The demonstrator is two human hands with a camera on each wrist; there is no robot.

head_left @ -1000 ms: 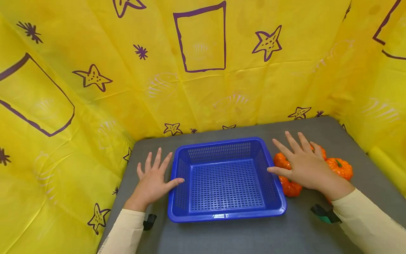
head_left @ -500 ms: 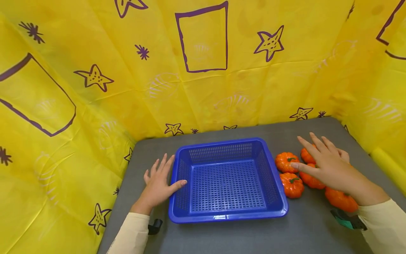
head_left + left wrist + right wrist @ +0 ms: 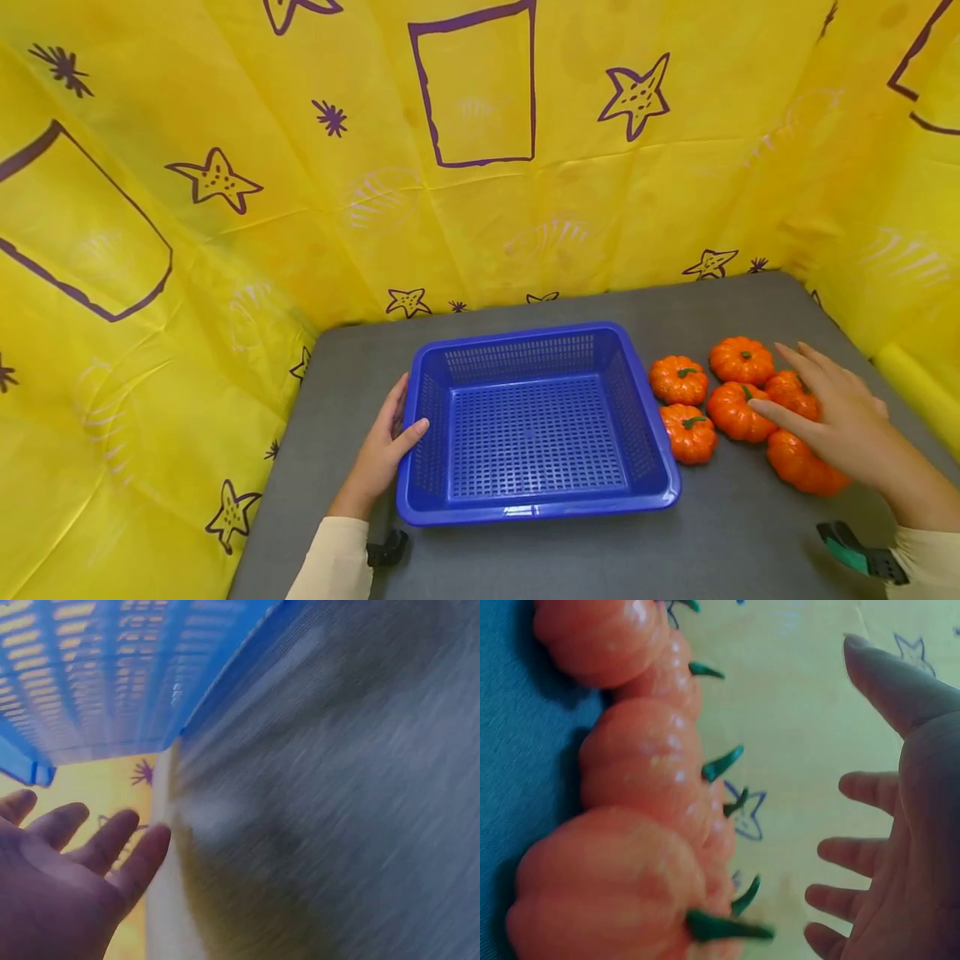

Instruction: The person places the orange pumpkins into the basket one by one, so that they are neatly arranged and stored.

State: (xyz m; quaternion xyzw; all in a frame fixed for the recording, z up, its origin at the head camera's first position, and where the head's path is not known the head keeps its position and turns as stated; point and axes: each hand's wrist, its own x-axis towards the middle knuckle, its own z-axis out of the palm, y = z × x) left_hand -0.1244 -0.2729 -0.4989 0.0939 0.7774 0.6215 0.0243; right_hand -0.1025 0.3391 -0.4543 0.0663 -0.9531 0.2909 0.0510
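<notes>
A blue plastic basket (image 3: 536, 437) with slotted walls and floor stands on the grey table, nothing inside it. At its left side is my left hand (image 3: 378, 454), thumb over the rim and fingers along the outer wall. The left wrist view shows these fingers (image 3: 139, 859) extended, a little apart from the basket wall (image 3: 97, 682). My right hand (image 3: 851, 425) hovers with fingers spread over the rightmost of several small orange pumpkins (image 3: 741, 412). In the right wrist view, a gap separates that hand (image 3: 930, 817) from the green-stemmed pumpkins (image 3: 607, 885).
Two pumpkins, a rear one (image 3: 678, 380) and a nearer one (image 3: 688, 434), lie close beside the basket's right wall. A yellow cloth (image 3: 480, 217) with purple drawings hangs behind and at both sides of the grey table (image 3: 600, 558). Each wrist wears a dark strap.
My right hand has moved right and towards me, uncovering the pumpkins on the left of the group. My left hand has come in closer against the basket's left side. The basket has stayed put.
</notes>
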